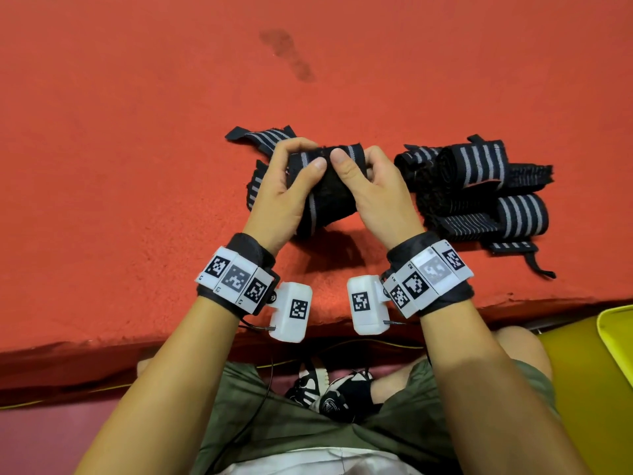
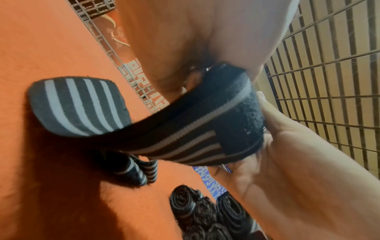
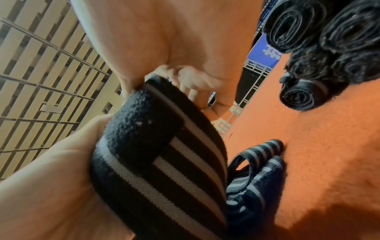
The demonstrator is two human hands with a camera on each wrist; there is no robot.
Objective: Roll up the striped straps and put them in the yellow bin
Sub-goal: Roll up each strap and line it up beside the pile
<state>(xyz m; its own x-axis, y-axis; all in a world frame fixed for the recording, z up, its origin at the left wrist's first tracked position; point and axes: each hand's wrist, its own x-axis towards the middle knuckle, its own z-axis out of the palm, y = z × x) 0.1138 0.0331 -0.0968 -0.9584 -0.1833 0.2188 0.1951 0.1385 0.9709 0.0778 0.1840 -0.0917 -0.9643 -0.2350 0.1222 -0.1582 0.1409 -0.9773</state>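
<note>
Rolling the striped strap (image 1: 329,186) works best kept taut: left hand (image 1: 284,186) and right hand (image 1: 373,190) both clamp it just above the red surface (image 1: 137,132), thumbs pressing the fuzzy end (edges aligned, ideally). Rolled straps (image 1: 479,186) wait beside; yellow bin (image 1: 616,337) sits lower right.

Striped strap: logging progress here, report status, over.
Left hand and right hand both grip the striped strap, partly rolled, tail trailing on the red mat. Rolled straps piled right. Yellow bin at right edge. Nothing blocking.
</note>
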